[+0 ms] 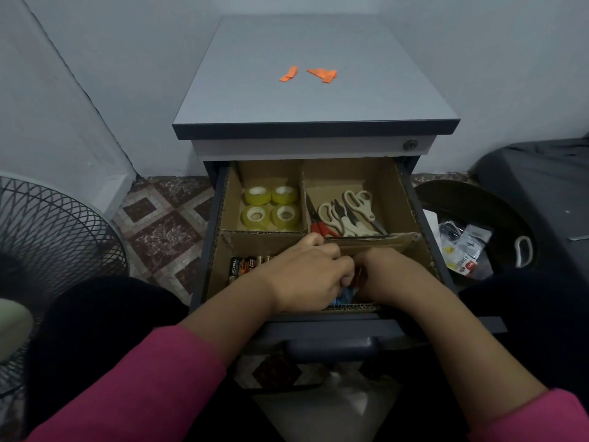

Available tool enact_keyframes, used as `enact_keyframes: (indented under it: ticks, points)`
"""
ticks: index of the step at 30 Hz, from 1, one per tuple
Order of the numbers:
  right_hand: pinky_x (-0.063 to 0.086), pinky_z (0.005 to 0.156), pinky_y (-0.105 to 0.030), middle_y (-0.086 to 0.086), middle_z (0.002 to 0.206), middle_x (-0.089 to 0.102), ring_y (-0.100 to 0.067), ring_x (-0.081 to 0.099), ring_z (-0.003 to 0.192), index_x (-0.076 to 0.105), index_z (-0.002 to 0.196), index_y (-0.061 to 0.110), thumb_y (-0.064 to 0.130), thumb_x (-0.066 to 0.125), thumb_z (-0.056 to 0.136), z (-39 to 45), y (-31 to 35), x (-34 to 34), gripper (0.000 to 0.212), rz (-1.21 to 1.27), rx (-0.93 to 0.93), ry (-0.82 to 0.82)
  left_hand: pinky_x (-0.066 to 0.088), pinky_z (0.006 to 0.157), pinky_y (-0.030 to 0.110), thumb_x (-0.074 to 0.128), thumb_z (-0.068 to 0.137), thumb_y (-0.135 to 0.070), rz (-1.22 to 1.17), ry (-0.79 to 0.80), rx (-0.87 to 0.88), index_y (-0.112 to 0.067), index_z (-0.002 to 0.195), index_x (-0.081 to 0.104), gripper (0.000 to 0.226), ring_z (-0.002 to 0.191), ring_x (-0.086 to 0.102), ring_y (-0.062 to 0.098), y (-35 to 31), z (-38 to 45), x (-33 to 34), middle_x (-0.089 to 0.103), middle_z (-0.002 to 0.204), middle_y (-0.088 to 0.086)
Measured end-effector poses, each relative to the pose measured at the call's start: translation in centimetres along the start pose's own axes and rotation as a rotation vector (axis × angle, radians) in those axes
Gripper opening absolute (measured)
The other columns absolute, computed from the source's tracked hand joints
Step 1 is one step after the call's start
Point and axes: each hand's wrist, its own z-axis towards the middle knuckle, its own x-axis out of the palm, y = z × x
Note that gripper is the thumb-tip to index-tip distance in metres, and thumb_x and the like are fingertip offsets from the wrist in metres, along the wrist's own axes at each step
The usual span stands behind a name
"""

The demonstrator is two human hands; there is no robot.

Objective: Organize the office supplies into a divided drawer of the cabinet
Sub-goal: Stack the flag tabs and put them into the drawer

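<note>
- Reaching into the front section of the open dark-grey cabinet drawer (318, 327), both hands meet knuckle to knuckle over a small pile of things: left hand (306, 275) w/ fingers curled down, right hand (387, 275) likewise; red and blue bits (345, 293) show between them, but can't tell what either hand grips, if anything.
- Brown cardboard divider insert (271, 239) splits the drawer into 3 visible sections: back left, back right, front.
- Back left: 4 yellowish clear tape rolls (272, 207), 2x2, lying flat, touching each other.
- Back right: pile of scissors – approx. 3 cream-handled scissors (349, 212) overlapping, plus 1 red-handled pair (322, 229) at the front left corner; exact count unclear, handles tangled.
- Front, left side: row of black-and-orange batteries (245, 266) lying side by side, about 4–5 visible, the rest hidden under the left hand.
- Grey laminate cabinet top (312, 100) serves as counter: 2 small clusters of flat orange plastic pieces (307, 74), near each other, well apart from the edges.
- Round keyhole lock (410, 144) on the pale front strip, right side, above the drawer.
- Room: pale grey walls, patterned maroon-and-cream tile floor (165, 224).
- Left: 1 black wire fan guard (54, 244). Right: 1 round dark bin (471, 237) w/ packets and wrappers inside, just beside the cabinet; dark fabric-covered bulk behind it.
- Pink sleeves (153, 387) on both forearms, pushed up to mid-arm.
</note>
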Motion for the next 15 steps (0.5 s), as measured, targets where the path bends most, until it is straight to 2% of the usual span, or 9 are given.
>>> enact_keyframes:
  ticks: [4, 8, 11, 15]
  points:
    - [0.049, 0.073, -0.028, 0.006, 0.084, 0.058, -0.016, 0.061, 0.088, 0.065, 0.096, 0.031, 0.025, 0.069, 0.081, 0.00, -0.05, 0.06, 0.016, 0.005, 0.002, 0.000, 0.033, 0.101, 0.037, 0.038, 0.090, -0.025, -0.005, -0.012, 0.000, -0.034, 0.097, 0.046, 0.014, 0.104, 0.038, 0.017, -0.22, 0.03, 0.00, 0.049, 0.103, -0.009]
    - [0.050, 0.075, -0.028, 0.007, 0.087, 0.060, -0.014, 0.061, 0.089, 0.066, 0.096, 0.031, 0.027, 0.071, 0.078, -0.09, -0.23, 0.06, 0.019, 0.003, 0.001, -0.010, 0.032, 0.097, 0.029, 0.042, 0.092, -0.020, -0.109, -0.066, -0.039, -0.032, 0.092, 0.044, 0.012, 0.106, 0.035, 0.016, -0.21, -0.26, -0.51, 0.044, 0.100, -0.009]
    - [0.047, 0.071, -0.025, 0.010, 0.081, 0.055, -0.012, 0.057, 0.083, 0.065, 0.092, 0.030, 0.027, 0.074, 0.075, -0.29, -0.27, -0.01, 0.019, 0.004, 0.009, -0.019, 0.032, 0.092, 0.027, 0.043, 0.092, -0.019, -0.062, -0.102, -0.048, -0.029, 0.091, 0.045, 0.010, 0.103, 0.035, 0.016, -0.13, -0.36, -0.54, 0.044, 0.099, -0.008]
    - [0.052, 0.075, -0.029, 0.005, 0.088, 0.062, -0.015, 0.062, 0.088, 0.066, 0.094, 0.026, 0.026, 0.074, 0.075, -0.34, -0.05, -0.02, 0.020, -0.001, 0.019, -0.003, 0.026, 0.084, 0.022, 0.042, 0.095, -0.022, 0.026, -0.094, -0.048, -0.025, 0.100, 0.053, 0.012, 0.104, 0.036, 0.018, -0.44, -0.29, -0.39, 0.047, 0.105, -0.005]
